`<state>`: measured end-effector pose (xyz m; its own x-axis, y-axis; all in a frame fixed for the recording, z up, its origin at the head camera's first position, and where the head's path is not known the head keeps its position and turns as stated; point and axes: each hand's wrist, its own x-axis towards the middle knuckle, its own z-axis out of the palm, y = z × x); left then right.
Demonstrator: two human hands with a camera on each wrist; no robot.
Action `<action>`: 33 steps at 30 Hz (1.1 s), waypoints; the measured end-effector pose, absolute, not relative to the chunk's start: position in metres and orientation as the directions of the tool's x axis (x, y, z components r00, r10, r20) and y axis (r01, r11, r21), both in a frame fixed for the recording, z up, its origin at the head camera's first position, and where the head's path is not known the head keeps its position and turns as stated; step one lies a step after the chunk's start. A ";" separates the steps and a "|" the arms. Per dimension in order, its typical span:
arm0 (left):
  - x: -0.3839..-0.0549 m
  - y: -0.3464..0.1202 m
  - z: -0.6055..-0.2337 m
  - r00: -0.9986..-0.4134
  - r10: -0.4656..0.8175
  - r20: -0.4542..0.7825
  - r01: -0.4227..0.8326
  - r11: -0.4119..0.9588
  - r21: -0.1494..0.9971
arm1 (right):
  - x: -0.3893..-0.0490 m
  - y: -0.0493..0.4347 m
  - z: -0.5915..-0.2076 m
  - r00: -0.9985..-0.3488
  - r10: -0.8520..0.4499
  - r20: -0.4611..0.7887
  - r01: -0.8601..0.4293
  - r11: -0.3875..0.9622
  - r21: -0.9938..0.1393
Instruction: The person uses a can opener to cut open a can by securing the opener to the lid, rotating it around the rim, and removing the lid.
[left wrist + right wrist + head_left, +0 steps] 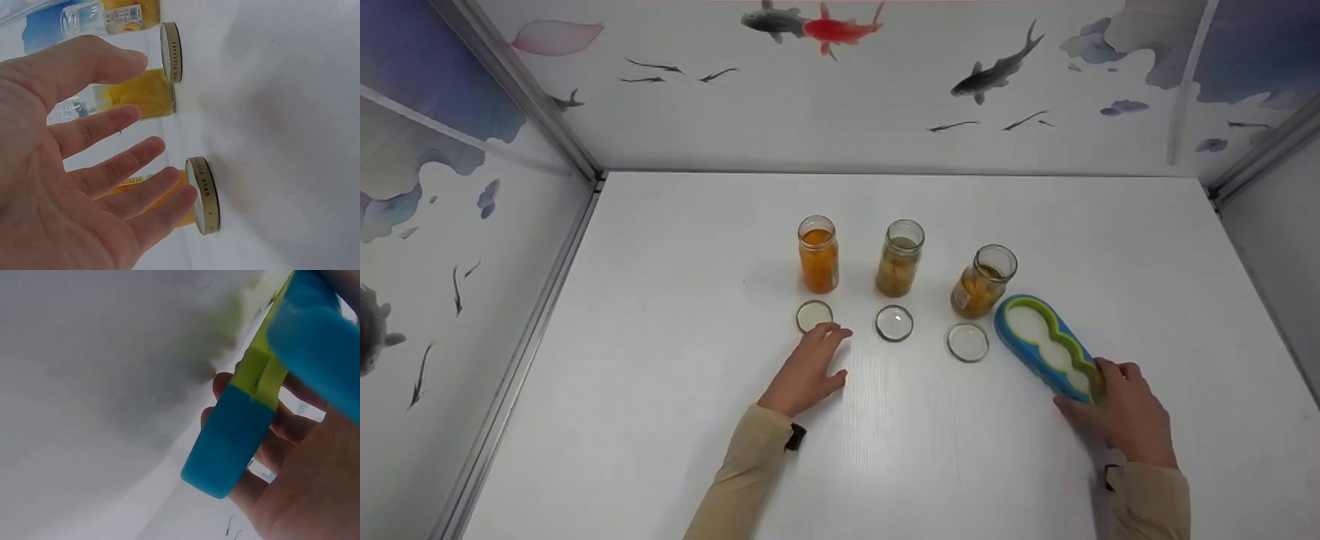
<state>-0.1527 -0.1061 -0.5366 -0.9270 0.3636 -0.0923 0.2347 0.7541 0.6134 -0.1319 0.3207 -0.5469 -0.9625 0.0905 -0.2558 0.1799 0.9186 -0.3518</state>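
Observation:
My right hand (1132,416) grips the near end of a blue and green jar opener (1030,358), thumb on one side and fingers on the other. The right wrist view shows the fingers behind the opener's blue end (228,441). My left hand (804,373) reaches over the table with its fingers spread and holds nothing. Its fingertips are right at the left lid (813,316), overlapping it in the left wrist view. Two more round lids lie to the right, a middle lid (894,323) and a right lid (967,343).
Behind the lids stand three uncovered glass jars: one with orange contents (819,262), a middle jar with pale yellow pieces (898,266), and a right jar with yellow fruit (979,289). The white table (682,315) is bounded by printed panels (840,112) at the back and left.

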 end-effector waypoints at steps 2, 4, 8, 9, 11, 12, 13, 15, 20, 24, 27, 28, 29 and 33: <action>-0.152 -0.106 -0.537 -0.927 0.362 -0.094 0.233 0.756 0.612 | -0.133 0.321 -0.547 -0.961 0.092 -0.261 0.183 0.919 -0.350; -0.152 -0.106 -0.537 -0.928 0.360 -0.099 0.229 0.758 0.611 | -0.134 0.321 -0.547 -0.962 0.088 -0.258 0.178 0.919 -0.351; -0.152 -0.107 -0.537 -0.929 0.356 -0.103 0.222 0.757 0.614 | -0.134 0.320 -0.548 -0.968 0.064 -0.244 0.150 0.924 -0.353; -0.152 -0.107 -0.538 -0.929 0.355 -0.102 0.222 0.756 0.615 | -0.134 0.321 -0.548 -0.969 0.058 -0.240 0.143 0.925 -0.352; -0.152 -0.107 -0.539 -0.929 0.357 -0.098 0.225 0.755 0.616 | -0.134 0.321 -0.548 -0.968 0.056 -0.243 0.142 0.925 -0.353; -0.152 -0.107 -0.539 -0.929 0.359 -0.095 0.228 0.753 0.617 | -0.134 0.321 -0.549 -0.968 0.057 -0.244 0.144 0.924 -0.354; -0.151 -0.107 -0.540 -0.928 0.362 -0.090 0.234 0.751 0.617 | -0.133 0.321 -0.549 -0.968 0.058 -0.245 0.146 0.923 -0.357; -0.151 -0.108 -0.541 -0.927 0.368 -0.077 0.245 0.748 0.617 | -0.133 0.321 -0.549 -0.968 0.057 -0.244 0.146 0.920 -0.364; -0.150 -0.110 -0.541 -0.923 0.381 -0.047 0.273 0.736 0.619 | -0.131 0.324 -0.550 -0.975 0.034 -0.218 0.118 0.916 -0.385; -0.149 -0.110 -0.541 -0.922 0.384 -0.040 0.280 0.736 0.616 | -0.130 0.326 -0.550 -0.975 0.024 -0.219 0.112 0.910 -0.399; -0.149 -0.111 -0.540 -0.925 0.378 -0.038 0.279 0.742 0.609 | -0.132 0.325 -0.550 -0.970 0.030 -0.240 0.124 0.915 -0.384; -0.149 -0.111 -0.540 -0.926 0.375 -0.039 0.276 0.745 0.607 | -0.132 0.325 -0.549 -0.967 0.035 -0.250 0.130 0.917 -0.377; -0.149 -0.111 -0.540 -0.928 0.371 -0.042 0.272 0.748 0.605 | -0.132 0.324 -0.549 -0.964 0.041 -0.262 0.138 0.920 -0.367; -0.148 -0.111 -0.541 -0.929 0.367 -0.051 0.267 0.758 0.595 | -0.131 0.315 -0.546 -0.966 0.076 -0.248 0.163 0.921 -0.353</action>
